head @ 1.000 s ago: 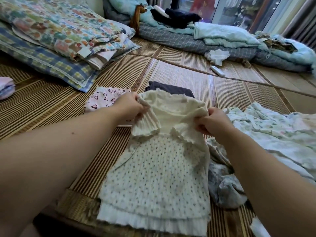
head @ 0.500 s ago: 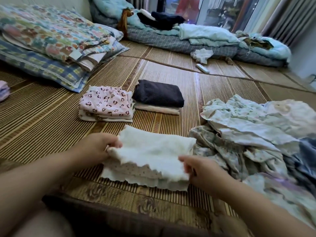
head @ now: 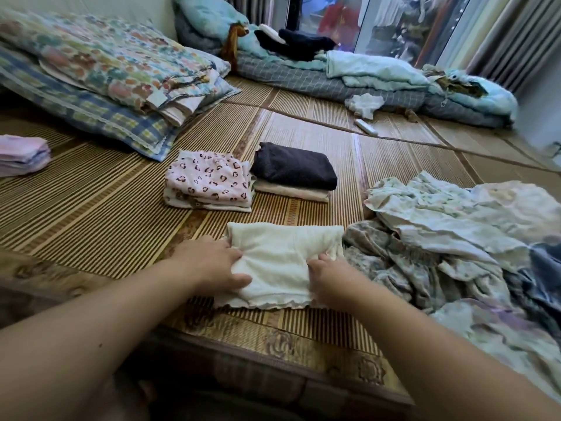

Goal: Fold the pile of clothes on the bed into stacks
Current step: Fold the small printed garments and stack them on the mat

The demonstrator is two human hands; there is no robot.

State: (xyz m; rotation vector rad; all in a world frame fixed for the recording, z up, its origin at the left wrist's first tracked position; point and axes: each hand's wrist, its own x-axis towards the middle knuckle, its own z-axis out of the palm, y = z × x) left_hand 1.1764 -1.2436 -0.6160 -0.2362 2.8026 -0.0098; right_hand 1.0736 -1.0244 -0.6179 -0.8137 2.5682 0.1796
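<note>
A cream dress (head: 279, 262) lies folded into a small rectangle on the bamboo mat near the front edge. My left hand (head: 212, 265) grips its left side, thumb on top of the cloth. My right hand (head: 326, 275) pinches its right side with curled fingers. Behind it stand two folded stacks: a pink heart-print stack (head: 208, 182) and a dark brown garment on a beige one (head: 293, 168). The unfolded pile of pale floral clothes (head: 455, 238) spreads to the right of the dress.
Pillows and a floral quilt (head: 100, 71) lie at the back left. A small pink folded stack (head: 22, 153) sits at the far left. Teal bedding (head: 379, 74), a white cloth (head: 364, 104) and a white remote (head: 366, 127) lie at the back.
The dress, first held spread out by its shoulders, has been folded down into a compact rectangle on the mat. Both hands have moved inward onto its sides.
</note>
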